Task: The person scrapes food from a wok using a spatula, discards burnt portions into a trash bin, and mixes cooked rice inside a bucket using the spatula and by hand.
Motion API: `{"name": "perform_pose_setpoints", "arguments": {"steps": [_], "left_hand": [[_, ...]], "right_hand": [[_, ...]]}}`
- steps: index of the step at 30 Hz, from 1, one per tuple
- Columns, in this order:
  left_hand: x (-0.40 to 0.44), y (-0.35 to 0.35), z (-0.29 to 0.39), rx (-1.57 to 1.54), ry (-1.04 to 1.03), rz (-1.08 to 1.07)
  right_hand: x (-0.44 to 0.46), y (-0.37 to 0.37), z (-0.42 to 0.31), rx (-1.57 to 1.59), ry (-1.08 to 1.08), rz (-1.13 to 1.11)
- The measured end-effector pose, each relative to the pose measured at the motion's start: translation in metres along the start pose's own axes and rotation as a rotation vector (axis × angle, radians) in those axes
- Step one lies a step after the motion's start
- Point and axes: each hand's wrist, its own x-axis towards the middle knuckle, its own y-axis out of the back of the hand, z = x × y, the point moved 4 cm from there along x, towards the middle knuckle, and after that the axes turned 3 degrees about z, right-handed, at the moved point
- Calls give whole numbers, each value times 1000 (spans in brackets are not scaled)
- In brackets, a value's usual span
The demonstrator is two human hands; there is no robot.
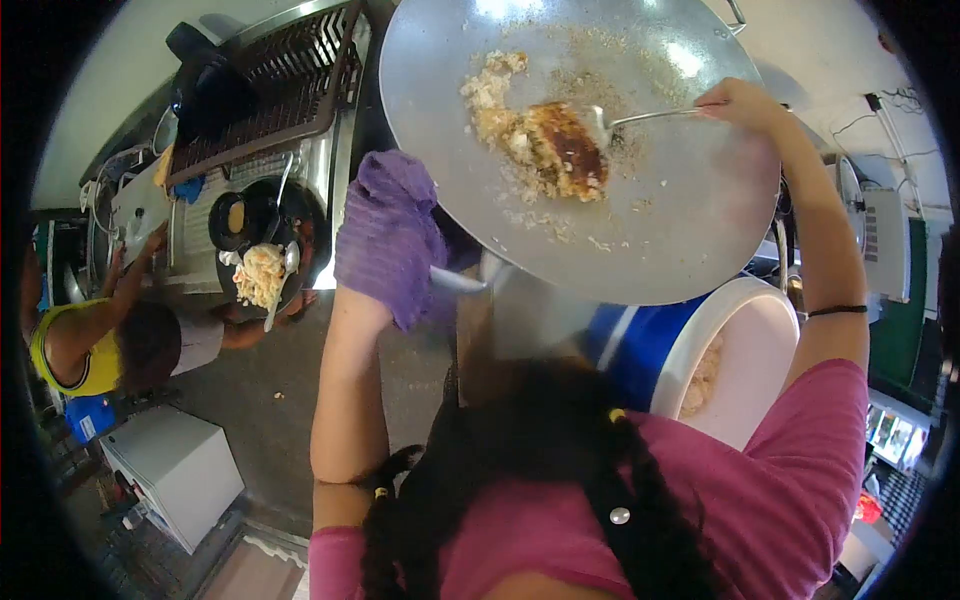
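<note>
A large metal wok (600, 240) fills the top centre, with rice and a browned clump of food (560, 150) in it. My right hand (745, 105) is closed round the handle of a metal spatula (605, 122), whose blade touches the browned clump. A purple cloth (390, 230) covers my left hand at the left side of the wok; its fingers are hidden beneath the cloth. Below the wok, a blue and white bucket (735, 300) lies tilted with some rice inside.
A dark pan (232, 275) with food and a spoon stands at the left, below a brown dish rack (335, 100). Another person (90, 340) in yellow is at far left. A white cabinet (180, 470) stands lower left.
</note>
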Motion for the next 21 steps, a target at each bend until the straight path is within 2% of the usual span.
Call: {"name": "perform_pose_setpoints", "arguments": {"steps": [2,3,5,6,8,9,11,12,14,16,18,19,20,21], "left_hand": [[0,-6,16,727,-494,-7],[1,-7,15,727,-492,-4],[3,-5,1,206,-75,11],[4,-5,0,204,-72,11],[5,-8,6,684,-262,-48],[3,-7,2,679,-258,-44],[-1,-2,-6,-34,-194,24],[-1,-2,-7,-42,-198,20],[6,-6,-10,15,35,-73],[5,0,17,3,45,-55],[8,-1,21,0,60,-26],[15,-6,8,114,110,-25],[17,-7,0,233,163,-29],[17,-3,22,462,-126,-141]], "right_hand": [[5,-18,-22,72,162,138],[6,-23,-28,69,164,139],[-7,-21,-55,44,218,322],[-20,-16,-68,41,219,320],[-73,29,-108,-432,236,699],[-86,41,-114,-439,240,697],[-114,61,-125,-598,344,997],[-116,66,-120,-606,337,994],[-101,78,-85,-627,119,776],[-91,80,-40,-609,117,746],[-80,73,-3,-618,-154,283],[-79,68,9,-619,-150,290],[-76,52,23,-428,-90,208],[-71,33,27,-237,-30,121]]}}
